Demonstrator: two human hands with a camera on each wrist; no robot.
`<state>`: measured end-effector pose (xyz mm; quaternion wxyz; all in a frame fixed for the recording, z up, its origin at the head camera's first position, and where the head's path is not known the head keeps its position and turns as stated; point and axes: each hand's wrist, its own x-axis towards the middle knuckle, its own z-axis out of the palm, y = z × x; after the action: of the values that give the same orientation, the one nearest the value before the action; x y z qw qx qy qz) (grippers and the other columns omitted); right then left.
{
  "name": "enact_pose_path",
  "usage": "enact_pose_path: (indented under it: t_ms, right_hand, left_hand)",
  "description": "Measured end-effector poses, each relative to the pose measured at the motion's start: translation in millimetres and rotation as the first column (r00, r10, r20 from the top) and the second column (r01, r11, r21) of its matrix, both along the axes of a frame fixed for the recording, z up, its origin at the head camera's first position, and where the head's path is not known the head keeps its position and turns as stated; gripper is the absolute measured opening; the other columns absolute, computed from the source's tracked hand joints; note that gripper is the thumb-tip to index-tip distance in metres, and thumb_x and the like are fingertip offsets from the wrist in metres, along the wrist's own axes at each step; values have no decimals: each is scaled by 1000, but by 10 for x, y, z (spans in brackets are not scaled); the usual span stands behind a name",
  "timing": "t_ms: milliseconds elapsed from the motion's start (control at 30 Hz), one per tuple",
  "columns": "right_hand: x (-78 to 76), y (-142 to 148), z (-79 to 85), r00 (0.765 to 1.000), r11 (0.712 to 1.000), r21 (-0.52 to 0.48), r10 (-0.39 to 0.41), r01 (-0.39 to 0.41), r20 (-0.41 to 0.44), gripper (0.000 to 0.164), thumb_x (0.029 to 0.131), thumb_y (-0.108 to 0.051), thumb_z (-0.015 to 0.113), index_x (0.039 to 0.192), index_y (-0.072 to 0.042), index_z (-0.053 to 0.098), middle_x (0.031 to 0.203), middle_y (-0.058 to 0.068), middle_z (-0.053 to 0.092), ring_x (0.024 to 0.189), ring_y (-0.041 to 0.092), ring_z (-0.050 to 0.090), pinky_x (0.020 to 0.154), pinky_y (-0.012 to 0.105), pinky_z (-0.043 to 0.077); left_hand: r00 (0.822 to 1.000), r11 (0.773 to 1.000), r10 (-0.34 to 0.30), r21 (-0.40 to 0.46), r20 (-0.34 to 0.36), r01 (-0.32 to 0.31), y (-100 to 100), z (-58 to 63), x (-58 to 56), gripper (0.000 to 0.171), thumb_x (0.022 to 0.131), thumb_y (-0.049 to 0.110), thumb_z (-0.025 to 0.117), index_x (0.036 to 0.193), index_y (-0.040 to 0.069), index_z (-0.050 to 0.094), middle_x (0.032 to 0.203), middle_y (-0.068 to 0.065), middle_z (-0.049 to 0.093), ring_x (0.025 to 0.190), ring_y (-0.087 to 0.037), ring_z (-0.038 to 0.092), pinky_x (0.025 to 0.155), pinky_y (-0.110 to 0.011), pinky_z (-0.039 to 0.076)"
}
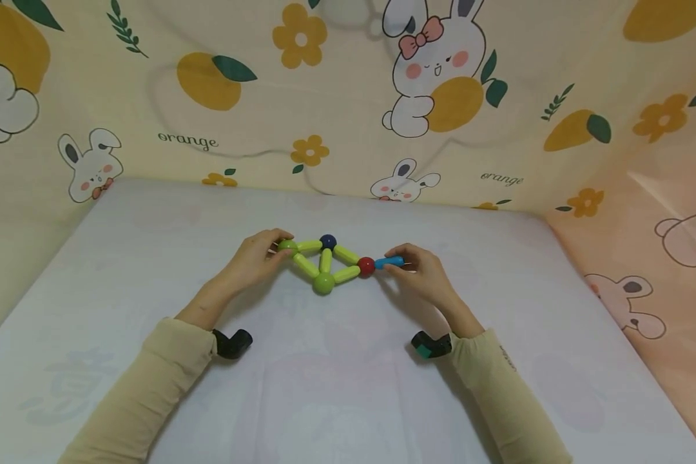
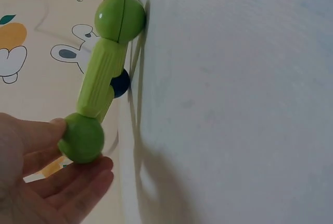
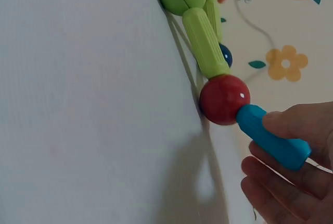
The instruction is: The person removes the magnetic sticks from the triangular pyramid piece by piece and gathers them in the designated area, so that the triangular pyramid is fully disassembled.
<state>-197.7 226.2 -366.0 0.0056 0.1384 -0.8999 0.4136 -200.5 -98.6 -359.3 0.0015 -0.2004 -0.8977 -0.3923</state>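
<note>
A flat frame of yellow-green rods [image 1: 306, 265] and balls forms two joined triangles in the middle of the table. At its left corner my left hand [image 1: 261, 253] pinches a green ball [image 2: 83, 138] between thumb and fingers. A dark blue ball [image 1: 327, 242] sits at the far corner, and another green ball [image 1: 323, 283] at the near one. The right corner is a red ball [image 3: 225, 99], with a blue rod [image 3: 273, 136] joined to it. My right hand [image 1: 420, 270] holds that blue rod between thumb and fingers.
The white table [image 1: 336, 386] carries the frame. Behind it hangs a cream cloth [image 1: 336, 96] printed with rabbits, oranges and flowers; similar cloth stands on the right side. A small black wrist camera [image 1: 232, 345] sits by the left cuff, another black camera [image 1: 432, 345] by the right.
</note>
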Motion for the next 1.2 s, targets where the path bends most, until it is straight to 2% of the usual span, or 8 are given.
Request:
enact_pose_path:
  t_ms: [233,400,800,900,933,1033,1133,1200]
  right_hand:
    - [-38,82,-14,997,996,82,30,-35,70,25,87,-12,69,111,-4,69,112,14,68,99,31,66,90,45,52]
    - [-61,87,-36,993,993,113,33,-45,112,25,87,-12,70,112,-6,68,112,11,68,101,29,65,91,43,52]
    - [-93,55,-49,992,990,126,55,-69,111,23,86,-9,70,109,-5,68,109,12,68,100,28,66,90,41,53]
    - [-113,24,-17,992,985,148,73,-88,103,24,86,-11,71,110,-5,67,110,12,68,102,28,65,91,42,52]
    - [-118,10,-3,992,983,157,77,-92,98,25,86,-13,71,110,-6,67,110,12,68,103,29,64,91,42,52]
    - [-131,-49,49,993,980,169,91,-102,70,28,87,-18,70,112,-6,67,114,12,67,109,30,61,93,43,50]
    - [-145,-131,94,994,985,142,96,-101,44,31,89,-21,69,114,-5,66,117,13,66,113,31,58,95,45,49]
    - [-162,-206,119,994,988,112,103,-105,28,32,89,-22,68,116,-4,65,118,14,66,114,32,57,96,45,48]
  left_hand:
    - [998,998,-13,-66,64,17,-43,-76,3,31,97,8,54,123,-7,54,115,-27,62,105,-39,61,92,-47,50]
    - [997,996,-14,-90,81,21,-58,-103,10,33,97,9,54,126,-5,52,112,-26,63,103,-38,61,91,-47,49]
    - [996,995,-19,-98,83,27,-102,-125,-2,32,96,13,57,124,-2,57,112,-22,65,103,-35,62,92,-46,50]
    - [998,994,-29,-102,57,35,-136,-125,1,33,93,14,60,123,0,58,112,-22,65,103,-36,63,91,-45,50]
    - [999,994,-39,-103,27,42,-155,-169,-25,32,94,17,61,122,1,58,110,-21,66,101,-35,63,88,-43,52]
    - [999,993,-42,-108,13,43,-163,-158,-10,31,94,18,61,121,3,59,109,-20,66,99,-34,64,87,-42,52]
    - [999,992,-36,-123,23,38,-146,-154,0,31,94,17,60,122,3,59,111,-20,66,101,-34,63,89,-42,52]
    - [999,990,-22,-136,47,28,-121,-101,36,31,94,13,59,123,1,58,114,-21,65,104,-35,62,92,-45,50]
